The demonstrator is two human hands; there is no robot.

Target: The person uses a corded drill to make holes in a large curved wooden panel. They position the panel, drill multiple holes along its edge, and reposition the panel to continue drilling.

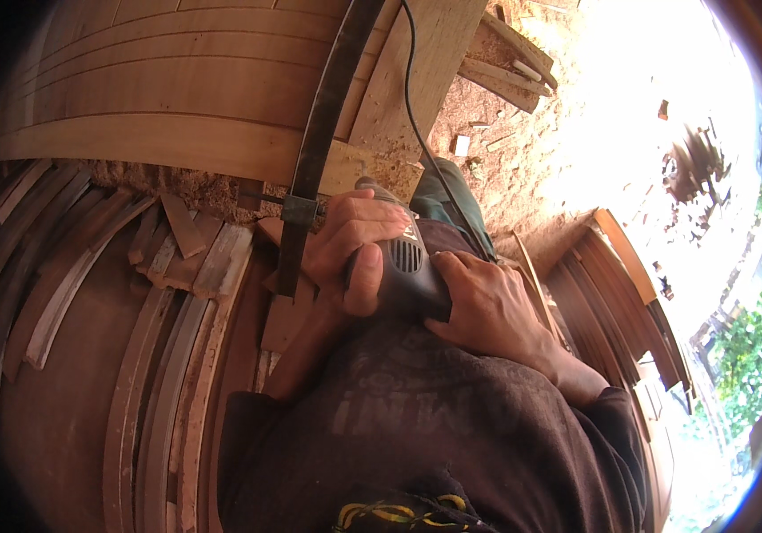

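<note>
While my left hand (354, 249) and right hand (487, 306) both clench the grey power tool (403, 266) near my chest, its front meets the dark curved strip (323, 133). Beyond lies the grooved panel (167, 89); how much work remains, I cannot tell.

Left hand (350, 249) fingers curled in a tight grip, right hand (487, 306) cupped beside it, forearms bent inward

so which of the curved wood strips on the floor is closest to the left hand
The short pale offcut at the right end of the fan of scraps, just left of the dark curved bar. It lies nearest the left hand; the long curved strips lie lower and farther left.
</note>
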